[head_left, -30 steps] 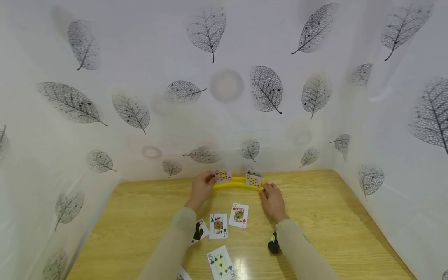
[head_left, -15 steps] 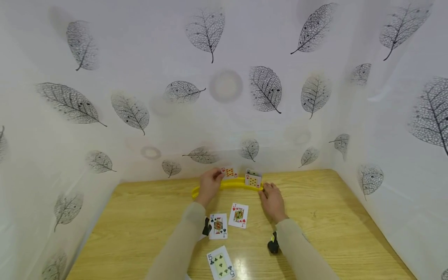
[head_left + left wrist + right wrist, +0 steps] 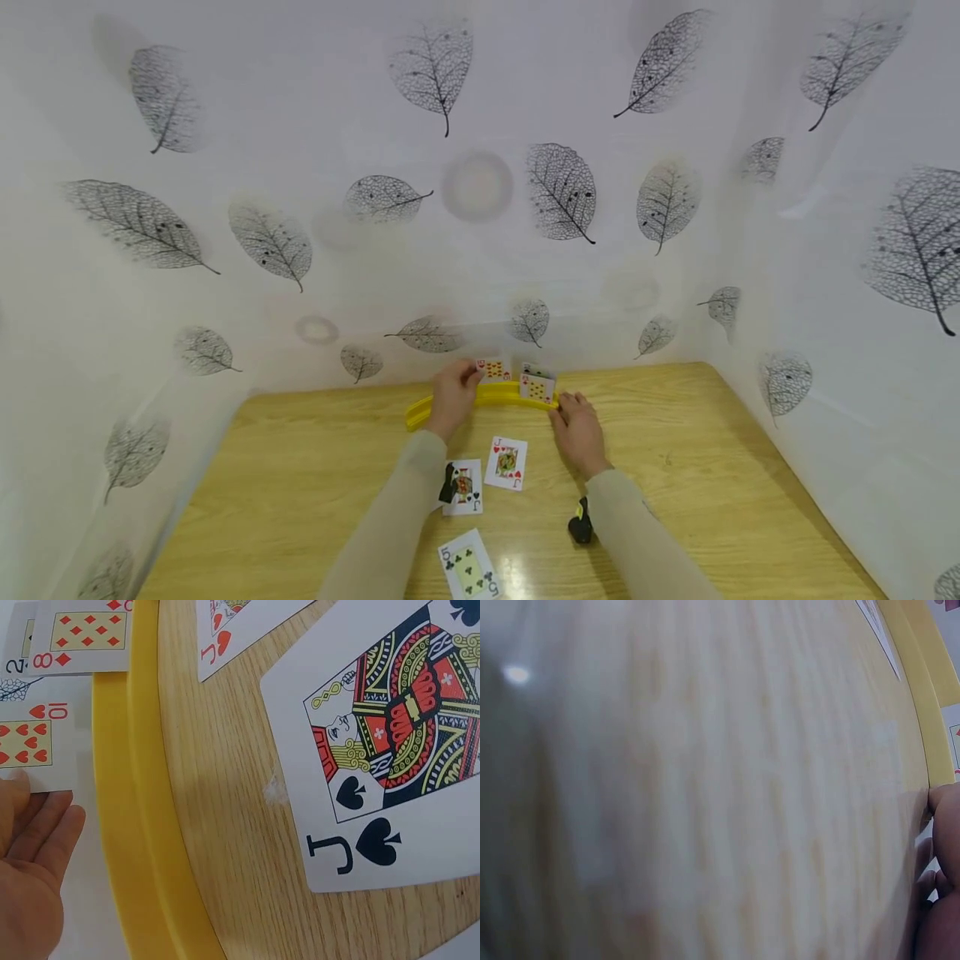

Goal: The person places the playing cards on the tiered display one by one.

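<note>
My left hand (image 3: pixel 454 398) pinches a ten of hearts (image 3: pixel 26 746) between thumb and fingers at its edge. The card stands just behind the curved yellow card holder (image 3: pixel 498 393), left of the cards held there. Those are an eight of diamonds (image 3: pixel 88 631) in front and a black two (image 3: pixel 16 664) behind it, mostly covered. My right hand (image 3: pixel 581 433) grips the holder's right end, thumb at the front and fingers around the end. In the right wrist view, only part of that hand (image 3: pixel 946 847) shows at the right edge.
On the wooden table (image 3: pixel 300 483) lie a jack of hearts (image 3: pixel 506 462), a jack of spades (image 3: pixel 397 742) and a five of clubs (image 3: pixel 469 565). Black wrist devices (image 3: pixel 581 523) hang at the sleeves. A white leaf-patterned sheet (image 3: pixel 480 258) encloses the table's back and sides.
My left hand has moved right along the holder with the ten of hearts, uncovering the holder's left end. My right hand stays at the right end. The view has shifted slightly.
</note>
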Available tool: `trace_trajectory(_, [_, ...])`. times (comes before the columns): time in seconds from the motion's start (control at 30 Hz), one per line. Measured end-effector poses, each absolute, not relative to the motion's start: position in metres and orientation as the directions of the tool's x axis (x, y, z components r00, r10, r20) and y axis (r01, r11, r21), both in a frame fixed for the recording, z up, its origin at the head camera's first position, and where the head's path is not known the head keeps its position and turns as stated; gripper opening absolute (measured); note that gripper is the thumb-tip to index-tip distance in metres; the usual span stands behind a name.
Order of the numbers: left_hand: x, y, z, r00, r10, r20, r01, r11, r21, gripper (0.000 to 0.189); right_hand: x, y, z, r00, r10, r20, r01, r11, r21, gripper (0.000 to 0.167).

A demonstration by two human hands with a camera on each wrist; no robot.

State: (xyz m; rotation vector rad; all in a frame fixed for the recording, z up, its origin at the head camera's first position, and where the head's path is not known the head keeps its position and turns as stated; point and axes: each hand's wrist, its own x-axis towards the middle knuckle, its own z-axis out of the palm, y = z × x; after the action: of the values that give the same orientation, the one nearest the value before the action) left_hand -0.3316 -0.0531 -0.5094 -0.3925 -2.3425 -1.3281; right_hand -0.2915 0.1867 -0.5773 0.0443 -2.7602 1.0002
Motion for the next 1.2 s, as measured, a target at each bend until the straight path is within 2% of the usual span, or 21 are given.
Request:
trace_trajectory(0.77, [-0.341, -0.049, -0.519, -0.882, 0.063, 0.468, 0.424, 0.538, 0.728, 0.007, -0.29, 0.186, -0.578, -0.978, 0.044, 0.205, -0.1, 0.762, -0.64, 0.052])
trace_trajectory(1.2, [-0.341, -0.05, -0.514, -0.932, 0.062, 0.356, 0.332, 0.537, 0.776, 0.011, -0.292, 0.185, -0.579, -0.971, 0.04, 0.236, -0.118, 0.777, -0.618, 0.05])
